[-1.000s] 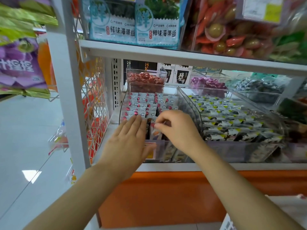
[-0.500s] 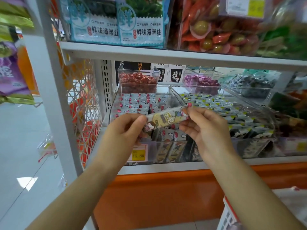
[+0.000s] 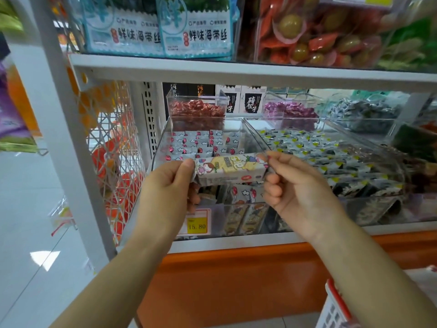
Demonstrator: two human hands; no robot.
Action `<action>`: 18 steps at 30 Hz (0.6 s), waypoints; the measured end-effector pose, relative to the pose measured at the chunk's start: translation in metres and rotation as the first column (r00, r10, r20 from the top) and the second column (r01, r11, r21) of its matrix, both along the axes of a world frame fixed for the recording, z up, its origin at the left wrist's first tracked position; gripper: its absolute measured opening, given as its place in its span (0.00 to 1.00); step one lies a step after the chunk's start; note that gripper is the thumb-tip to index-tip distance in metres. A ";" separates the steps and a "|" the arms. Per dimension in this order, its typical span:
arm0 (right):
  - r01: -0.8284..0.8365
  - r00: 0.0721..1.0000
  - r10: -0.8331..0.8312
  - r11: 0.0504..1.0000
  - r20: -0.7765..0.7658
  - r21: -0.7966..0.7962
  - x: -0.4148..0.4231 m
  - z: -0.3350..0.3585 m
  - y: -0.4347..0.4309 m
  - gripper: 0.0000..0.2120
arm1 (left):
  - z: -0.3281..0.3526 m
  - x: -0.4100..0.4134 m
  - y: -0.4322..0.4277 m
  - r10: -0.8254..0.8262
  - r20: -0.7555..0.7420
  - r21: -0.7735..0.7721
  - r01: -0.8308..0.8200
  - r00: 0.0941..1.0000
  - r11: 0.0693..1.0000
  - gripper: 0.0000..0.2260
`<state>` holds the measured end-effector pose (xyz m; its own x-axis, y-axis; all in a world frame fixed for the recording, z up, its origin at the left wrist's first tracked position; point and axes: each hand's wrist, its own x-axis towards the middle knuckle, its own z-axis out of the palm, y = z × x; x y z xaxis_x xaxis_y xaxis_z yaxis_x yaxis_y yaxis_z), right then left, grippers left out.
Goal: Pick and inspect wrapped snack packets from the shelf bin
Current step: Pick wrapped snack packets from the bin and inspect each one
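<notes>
Both forearms reach up from 6 o'clock toward the shelf, wrists about level. The left hand (image 3: 165, 185) pinches the crimped end of the snack packet (image 3: 230, 170) at its 9 o'clock side, thumb pressed against a curled forefinger and the other fingers folded beneath. The right hand (image 3: 300, 185) pinches the 3 o'clock end the same way, thumb on top, with the remaining fingers curled loosely toward the palm.

The packet is stretched between them, printed face to the camera, its right end tipped slightly toward 2 o'clock. It is a long, narrow wrapper, pale yellow and white, with a cartoon figure at the left, blocky characters in the middle and a red oval mark near the lower edge. It hangs in the air just in front of the clear shelf bin (image 3: 159, 147), whose rows of silver, red-spotted packets lie at 12 o'clock behind it. A yellow price tag (image 3: 197, 223) reading 15.80 sits on the bin's front, at 7 o'clock from the packet. A second bin (image 3: 369, 209) of dark, yellow-marked packets lies at 3 o'clock.
</notes>
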<state>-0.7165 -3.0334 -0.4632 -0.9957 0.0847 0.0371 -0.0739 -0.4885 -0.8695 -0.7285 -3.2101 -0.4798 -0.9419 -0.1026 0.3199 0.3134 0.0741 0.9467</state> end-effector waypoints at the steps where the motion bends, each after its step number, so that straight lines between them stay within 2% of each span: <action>1: -0.010 1.000 0.010 1.000 -0.002 -0.024 0.000 0.000 0.001 0.07 | 0.000 -0.001 0.000 0.003 -0.013 -0.016 -0.003 1.000 1.000 0.16; 5: -0.062 0.998 0.062 0.987 -0.007 -0.147 0.002 0.001 0.001 0.04 | 0.002 -0.001 -0.002 -0.043 0.017 0.014 0.042 0.999 0.999 0.18; 8: -0.071 0.997 0.069 0.983 -0.016 -0.170 0.002 0.000 0.001 0.04 | 0.003 0.000 -0.003 -0.189 0.141 0.237 0.152 0.972 0.959 0.19; 10: -0.038 0.999 0.035 0.995 -0.032 -0.096 0.003 -0.001 0.000 0.06 | 0.004 0.001 -0.004 -0.278 0.176 0.384 0.194 0.945 0.903 0.19; 12: 0.020 0.996 -0.016 0.999 -0.084 0.050 0.004 -0.002 0.000 0.07 | 0.003 0.002 -0.004 -0.317 0.178 0.456 0.207 0.932 0.866 0.21; 14: 0.076 0.987 -0.048 0.981 -0.155 0.179 0.006 -0.004 -0.001 0.06 | 0.004 0.003 -0.005 -0.303 0.169 0.446 0.201 0.938 0.872 0.20; 18: 0.177 0.966 -0.099 0.929 -0.240 0.327 0.005 -0.007 0.001 0.07 | 0.005 0.003 -0.011 -0.269 0.115 0.379 0.208 0.956 0.901 0.16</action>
<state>-0.7113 -3.0323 -0.4698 -0.9396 0.1642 0.3003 -0.3230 -0.1352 -0.9367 -0.7252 -3.2211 -0.4747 -0.9879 0.0528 0.1461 0.1199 -0.3383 0.9334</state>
